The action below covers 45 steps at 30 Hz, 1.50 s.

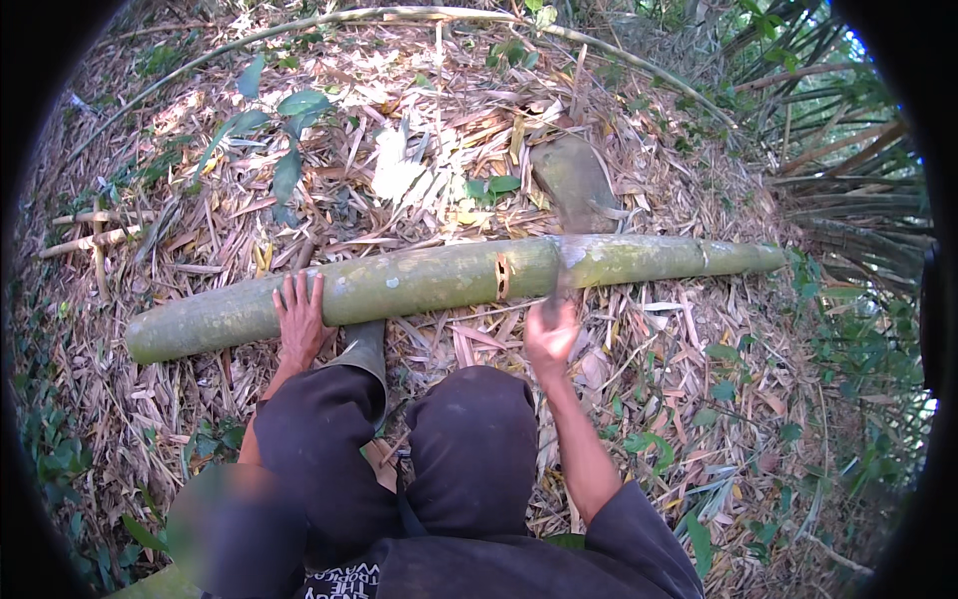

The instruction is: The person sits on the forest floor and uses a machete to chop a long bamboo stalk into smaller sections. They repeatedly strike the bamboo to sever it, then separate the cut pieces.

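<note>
One bamboo culm, green, lying crosswise on leaf litter. Left hand: fingers spread, against its near side, left of middle. Right hand: closed around a dark tool (motion-blurred from here), right of its middle.

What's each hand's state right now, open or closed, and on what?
Left hand: open, fingers spread on the bamboo.
Right hand: closed around a tool, too blurred to identify.

Head view facing down, seemingly near
</note>
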{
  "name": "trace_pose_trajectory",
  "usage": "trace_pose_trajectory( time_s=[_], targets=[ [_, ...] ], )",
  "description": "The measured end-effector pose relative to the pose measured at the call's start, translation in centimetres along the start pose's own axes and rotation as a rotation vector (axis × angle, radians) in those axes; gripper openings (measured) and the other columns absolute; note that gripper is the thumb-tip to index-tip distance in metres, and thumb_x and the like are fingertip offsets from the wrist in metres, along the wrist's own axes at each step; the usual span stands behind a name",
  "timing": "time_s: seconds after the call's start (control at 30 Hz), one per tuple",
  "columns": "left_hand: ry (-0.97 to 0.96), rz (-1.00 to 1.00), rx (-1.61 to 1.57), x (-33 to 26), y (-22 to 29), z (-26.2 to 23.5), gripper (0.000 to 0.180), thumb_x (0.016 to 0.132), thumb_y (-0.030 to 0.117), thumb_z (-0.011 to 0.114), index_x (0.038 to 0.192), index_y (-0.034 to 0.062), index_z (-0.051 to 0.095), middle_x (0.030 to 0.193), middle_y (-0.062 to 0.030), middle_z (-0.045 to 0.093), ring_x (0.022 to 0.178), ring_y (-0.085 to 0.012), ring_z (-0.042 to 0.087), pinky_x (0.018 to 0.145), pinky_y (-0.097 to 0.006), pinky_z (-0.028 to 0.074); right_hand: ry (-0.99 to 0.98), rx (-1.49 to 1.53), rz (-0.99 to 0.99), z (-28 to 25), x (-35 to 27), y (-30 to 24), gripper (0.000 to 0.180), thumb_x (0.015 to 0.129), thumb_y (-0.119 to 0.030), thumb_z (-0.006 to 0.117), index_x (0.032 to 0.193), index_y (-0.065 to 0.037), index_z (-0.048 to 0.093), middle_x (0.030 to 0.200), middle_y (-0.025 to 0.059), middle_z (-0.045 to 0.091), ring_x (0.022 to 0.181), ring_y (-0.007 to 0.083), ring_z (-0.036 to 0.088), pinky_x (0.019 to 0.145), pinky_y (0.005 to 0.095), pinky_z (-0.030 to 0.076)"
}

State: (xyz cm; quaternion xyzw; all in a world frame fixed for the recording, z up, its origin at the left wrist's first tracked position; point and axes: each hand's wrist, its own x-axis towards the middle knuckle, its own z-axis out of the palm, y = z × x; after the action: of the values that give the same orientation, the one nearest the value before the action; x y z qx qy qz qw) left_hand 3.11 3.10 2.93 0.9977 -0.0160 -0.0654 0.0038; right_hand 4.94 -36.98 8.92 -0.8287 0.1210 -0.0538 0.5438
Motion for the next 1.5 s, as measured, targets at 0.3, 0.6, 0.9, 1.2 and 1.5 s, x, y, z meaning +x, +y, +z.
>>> trace_pose_trajectory(
  time_s=[0.3,0.6,0.9,1.2,1.5],
  targets=[
    [0.012,-0.029,0.013,-0.9,0.5,1.6,0.104,0.059,0.03,0.084,0.146,0.0146,0.029,0.148,-0.0168,0.028,0.139,-0.0401,0.021,0.112,-0.059,0.013,-0.288,-0.261,0.194,0.5,-0.4,-2.7,0.022,0.079,-0.012,0.06,0.097,0.002,0.06,0.065,0.0117,0.062,0.056,0.0172,0.059,0.049,0.0343,0.046],
    [-0.059,-0.028,-0.014,-0.4,1.2,0.1,0.093,0.069,0.028,0.076,0.147,0.014,0.028,0.15,-0.0167,0.025,0.14,-0.0402,0.02,0.112,-0.06,0.013,0.095,0.341,-0.124,2.1,1.8,-4.3,0.005,0.083,0.002,0.062,0.085,-0.001,0.058,0.063,0.0043,0.058,0.054,0.0118,0.056,0.05,0.0269,0.045],
    [0.119,-0.016,0.091,-0.8,-0.5,2.3,0.099,0.061,0.03,0.081,0.145,0.0159,0.032,0.149,-0.0155,0.027,0.14,-0.0394,0.021,0.112,-0.059,0.014,-0.178,-0.311,0.199,1.8,-1.0,-3.1,0.016,0.082,-0.013,0.062,0.088,0.001,0.056,0.069,0.0192,0.063,0.06,0.0321,0.061,0.06,0.0418,0.048],
    [0.039,-0.015,0.049,-0.7,0.4,1.7,0.103,0.062,0.036,0.082,0.147,0.0164,0.027,0.149,-0.016,0.026,0.14,-0.0398,0.02,0.112,-0.059,0.014,-0.18,-0.482,0.166,0.9,-2.7,4.2,0.017,0.083,-0.009,0.062,0.091,0.005,0.057,0.074,0.0197,0.065,0.064,0.0318,0.064,0.059,0.0406,0.05],
    [-0.122,0.002,-0.074,1.2,-0.8,-1.0,0.107,0.053,0.027,0.086,0.144,0.0163,0.031,0.144,-0.0157,0.031,0.135,-0.0404,0.027,0.11,-0.061,0.017,-0.345,-0.482,0.378,-1.5,-4.6,5.7,0.032,0.08,-0.019,0.063,0.098,0.006,0.06,0.082,0.0282,0.064,0.078,0.0433,0.063,0.072,0.0488,0.049]
  ],
)
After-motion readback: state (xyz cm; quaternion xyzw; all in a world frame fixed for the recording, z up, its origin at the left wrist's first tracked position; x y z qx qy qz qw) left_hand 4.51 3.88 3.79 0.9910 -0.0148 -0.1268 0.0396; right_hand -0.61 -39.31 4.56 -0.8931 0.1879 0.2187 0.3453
